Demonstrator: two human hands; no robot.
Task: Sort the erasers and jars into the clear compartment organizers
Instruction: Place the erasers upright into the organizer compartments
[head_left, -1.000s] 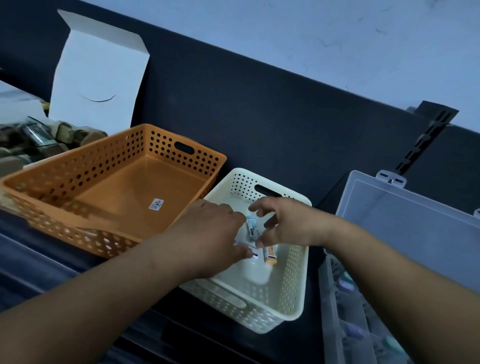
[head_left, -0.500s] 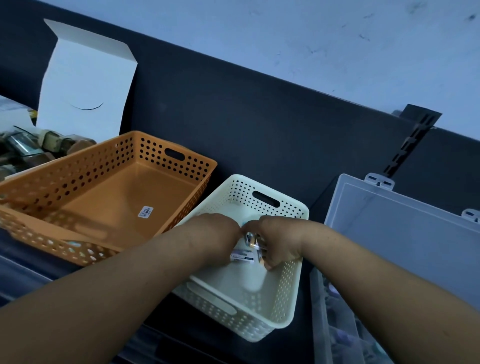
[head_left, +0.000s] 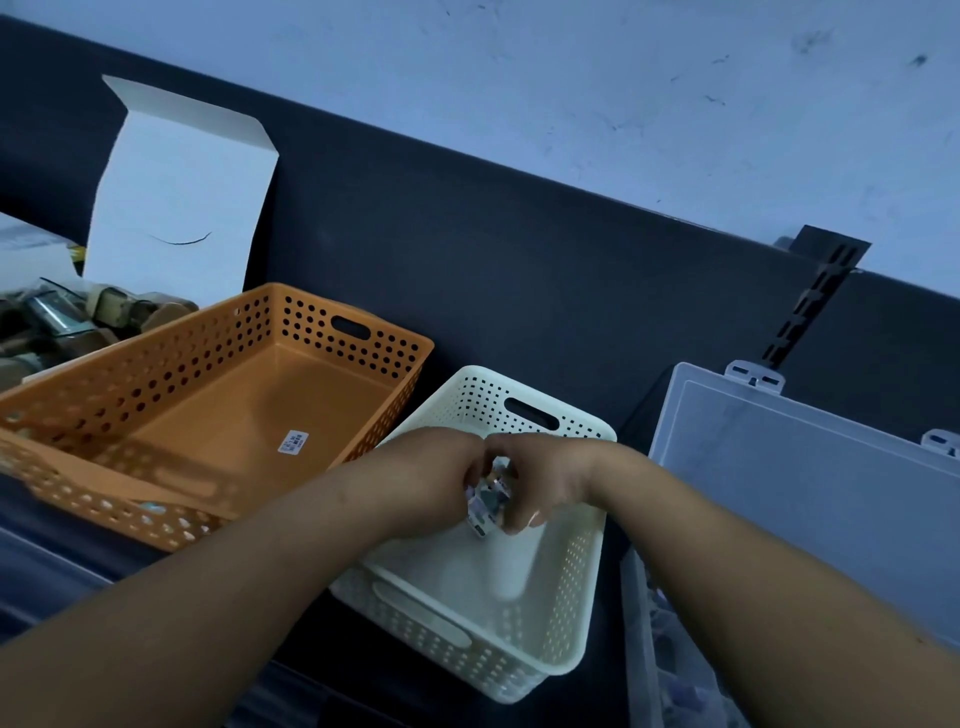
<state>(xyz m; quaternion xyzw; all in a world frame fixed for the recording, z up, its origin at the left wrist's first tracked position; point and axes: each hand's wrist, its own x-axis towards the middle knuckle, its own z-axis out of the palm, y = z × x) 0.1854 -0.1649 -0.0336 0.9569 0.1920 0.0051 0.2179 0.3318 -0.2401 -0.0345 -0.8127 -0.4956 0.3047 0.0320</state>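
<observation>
Left hand (head_left: 441, 483) and right hand (head_left: 540, 483) meet over the white perforated basket (head_left: 467, 634), gripping small wrapped erasers (head_left: 485, 501) between them. An orange basket (head_left: 208, 405) sits just beside it.

The orange basket (head_left: 156, 374) has rows of round dark holes and a small white label (head_left: 293, 442); the cream-white basket (head_left: 519, 670) has finer dotted perforation. The erasers (head_left: 488, 501) wear pale printed wrappers, and the organizer (head_left: 805, 493) is frosted clear against a navy panel (head_left: 519, 286).

Pale, scuffed wall (head_left: 571, 104) rises behind a dark panel (head_left: 519, 270).
</observation>
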